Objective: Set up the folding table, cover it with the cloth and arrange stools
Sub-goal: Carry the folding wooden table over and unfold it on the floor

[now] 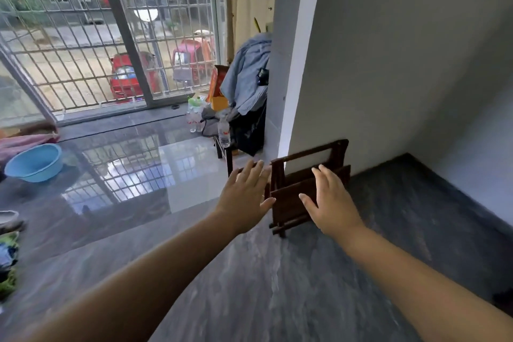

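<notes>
Left hand (245, 194) and right hand (330, 200) were spread flat, holding nothing.
I saw the dark brown folded wooden table (294, 189) upright on the dark grey marbled floor (277, 286), against the grey wall (388, 64) corner. Right hand overlapped its front, left hand sat just beside its left edge; couldn't tell contact.

The 2 grips, left grip (244, 194) and right grip (330, 200), are spread flat with a gap between them, and the folded table (291, 197) stands upright in that gap. Directly beyond the table the wall (388, 64) blocks any further reach. Just beyond the left grip a heap of clothes (247, 80) and a plastic bottle (223, 133) crowd the way. Below both grips, and out to the right of the right grip, open floor (249, 286) gives free passage. A blue basin (34, 162) sits well off to the left.
</notes>
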